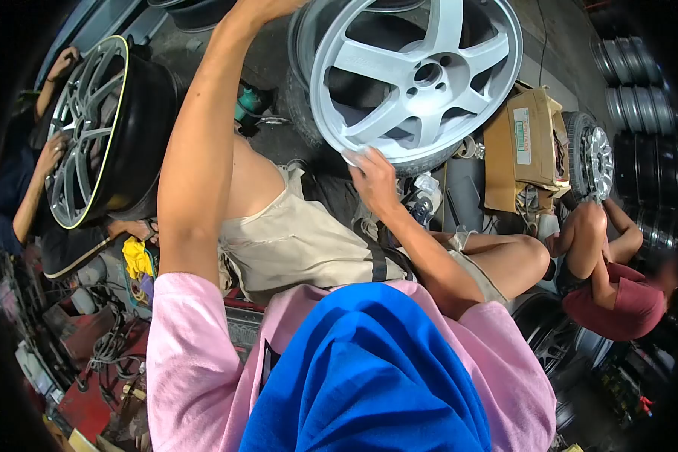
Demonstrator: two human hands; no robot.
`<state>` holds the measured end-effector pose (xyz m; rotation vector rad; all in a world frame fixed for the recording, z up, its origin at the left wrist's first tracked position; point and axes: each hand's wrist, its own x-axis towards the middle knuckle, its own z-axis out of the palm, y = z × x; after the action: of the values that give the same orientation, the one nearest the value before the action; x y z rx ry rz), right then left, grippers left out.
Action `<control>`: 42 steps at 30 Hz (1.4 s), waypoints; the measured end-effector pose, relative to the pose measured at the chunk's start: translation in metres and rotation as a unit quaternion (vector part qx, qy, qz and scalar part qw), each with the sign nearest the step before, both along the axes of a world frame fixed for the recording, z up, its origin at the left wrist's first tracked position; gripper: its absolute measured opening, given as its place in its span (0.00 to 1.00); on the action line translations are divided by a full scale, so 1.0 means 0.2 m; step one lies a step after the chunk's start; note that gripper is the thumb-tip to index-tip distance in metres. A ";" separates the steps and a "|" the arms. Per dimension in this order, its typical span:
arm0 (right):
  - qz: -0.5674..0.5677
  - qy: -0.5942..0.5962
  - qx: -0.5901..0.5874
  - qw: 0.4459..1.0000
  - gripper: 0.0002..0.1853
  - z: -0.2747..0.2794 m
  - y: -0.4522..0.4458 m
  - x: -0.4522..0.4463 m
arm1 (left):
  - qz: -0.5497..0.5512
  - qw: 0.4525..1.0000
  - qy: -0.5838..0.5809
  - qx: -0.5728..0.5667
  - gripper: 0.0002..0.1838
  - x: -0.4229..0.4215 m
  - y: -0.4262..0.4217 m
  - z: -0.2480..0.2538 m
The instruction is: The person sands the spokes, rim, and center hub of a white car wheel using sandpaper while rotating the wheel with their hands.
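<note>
A pale grey five-spoke wheel [427, 74] stands tilted in front of me, on or against a dark tire [429, 163]. My right hand [374, 179] is at the wheel's near lower lip, its fingers bent together over a small whitish thing that I cannot make out. At the top edge of the view, my left hand [267, 7] reaches past the wheel's left side. Its fingers are mostly cut off by the frame, so what it touches is hidden.
At the left, a co-worker's hands [51, 154] hold a wheel with a yellow-edged rim [83, 135]. A cardboard box [521, 151] stands right of my wheel. Another person in a dark red shirt [618, 301] crouches at the far right, beside stacked rims [644, 113]. Cables [113, 343] lie lower left.
</note>
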<state>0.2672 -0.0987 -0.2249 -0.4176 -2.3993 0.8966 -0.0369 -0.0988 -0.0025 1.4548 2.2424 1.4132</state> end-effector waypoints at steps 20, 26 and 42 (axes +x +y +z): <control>0.043 0.025 0.067 0.997 0.19 0.11 -0.01 -0.13 | 0.028 0.999 -0.003 -0.029 0.27 -0.05 -0.06 -0.02; -0.069 0.223 0.061 0.971 0.05 0.55 0.20 -0.62 | 0.024 0.999 0.003 -0.028 0.27 -0.04 -0.04 -0.02; 0.176 0.188 0.390 0.884 0.21 0.84 0.74 -0.66 | 0.065 0.997 0.009 -0.035 0.30 -0.19 -0.13 -0.08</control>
<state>0.1360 0.0492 -0.0573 0.4735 -2.2513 0.0582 -0.0750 -0.1245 -0.0190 1.3282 2.4112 1.3450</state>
